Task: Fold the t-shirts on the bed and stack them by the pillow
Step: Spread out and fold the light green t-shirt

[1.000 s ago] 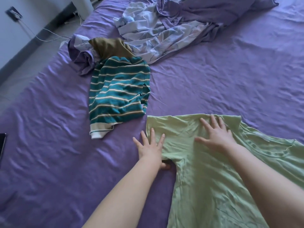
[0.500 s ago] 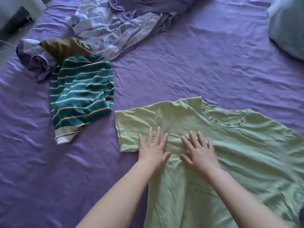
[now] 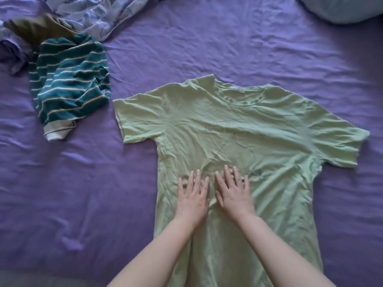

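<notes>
Green t-shirt (image 3: 259, 129) lies spread flat, front up, on the purple bed (image 3: 186, 48). Collar points away from the person, hem runs toward them and out of frame at the bottom. Long axis: near-to-far, roughly in line with the forearms.

Left hand (image 3: 193, 196) and right hand (image 3: 234, 193) both rest palm-down on the shirt's mid-chest, side by side, fingers splayed. Neither grip is closed on anything; flat and open, pressing cloth only.

Left sleeve sits up and to the left of the left hand; right sleeve up and well to the right of the right hand. Left hand is the nearer one to its sleeve and side edge. Likely step: smoothing before the first lengthwise fold, each hand taking its own side inward.

Striped teal shirt (image 3: 68, 83), crumpled, lies well apart at upper left, partly over an olive garment (image 3: 35, 26). Pillow (image 3: 339, 9) shows at the far right corner; no stack beside it yet.
</notes>
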A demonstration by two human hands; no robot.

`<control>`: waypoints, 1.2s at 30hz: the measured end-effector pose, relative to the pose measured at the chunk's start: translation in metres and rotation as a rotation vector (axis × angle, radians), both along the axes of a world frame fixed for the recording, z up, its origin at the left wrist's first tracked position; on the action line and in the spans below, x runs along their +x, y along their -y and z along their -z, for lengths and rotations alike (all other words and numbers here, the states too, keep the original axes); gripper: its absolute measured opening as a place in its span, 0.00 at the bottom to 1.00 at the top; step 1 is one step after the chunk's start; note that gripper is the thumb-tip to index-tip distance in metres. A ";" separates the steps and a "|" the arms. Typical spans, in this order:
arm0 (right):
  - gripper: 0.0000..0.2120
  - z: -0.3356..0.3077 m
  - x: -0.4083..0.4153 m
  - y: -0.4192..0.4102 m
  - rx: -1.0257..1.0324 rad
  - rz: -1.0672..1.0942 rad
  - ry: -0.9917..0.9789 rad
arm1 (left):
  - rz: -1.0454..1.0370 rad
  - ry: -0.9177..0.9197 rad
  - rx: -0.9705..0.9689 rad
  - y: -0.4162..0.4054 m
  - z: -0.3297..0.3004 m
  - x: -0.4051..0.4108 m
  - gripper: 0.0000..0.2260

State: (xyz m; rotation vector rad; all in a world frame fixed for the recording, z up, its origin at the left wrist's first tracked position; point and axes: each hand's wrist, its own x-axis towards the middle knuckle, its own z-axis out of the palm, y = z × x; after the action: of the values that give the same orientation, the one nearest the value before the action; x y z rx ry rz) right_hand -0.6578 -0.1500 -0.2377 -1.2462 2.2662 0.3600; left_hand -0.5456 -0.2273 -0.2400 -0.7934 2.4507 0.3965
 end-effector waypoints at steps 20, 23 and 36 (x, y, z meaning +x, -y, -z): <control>0.22 -0.007 0.003 -0.282 -0.169 0.239 -0.016 | 0.274 0.016 0.195 -0.234 -0.026 0.023 0.24; 0.21 -0.005 0.004 -0.290 -0.305 0.430 -0.060 | 0.345 -0.017 0.156 -0.249 -0.023 0.015 0.24; 0.08 -0.017 0.015 -0.312 -0.458 0.930 -0.073 | 0.344 -0.205 0.036 -0.282 -0.010 0.007 0.21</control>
State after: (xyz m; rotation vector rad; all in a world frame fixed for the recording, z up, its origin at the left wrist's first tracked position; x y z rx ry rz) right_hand -0.6431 0.1619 -0.2204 -0.2294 2.7762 -0.4819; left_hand -0.5390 0.0548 -0.2303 -0.3167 2.6967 0.4047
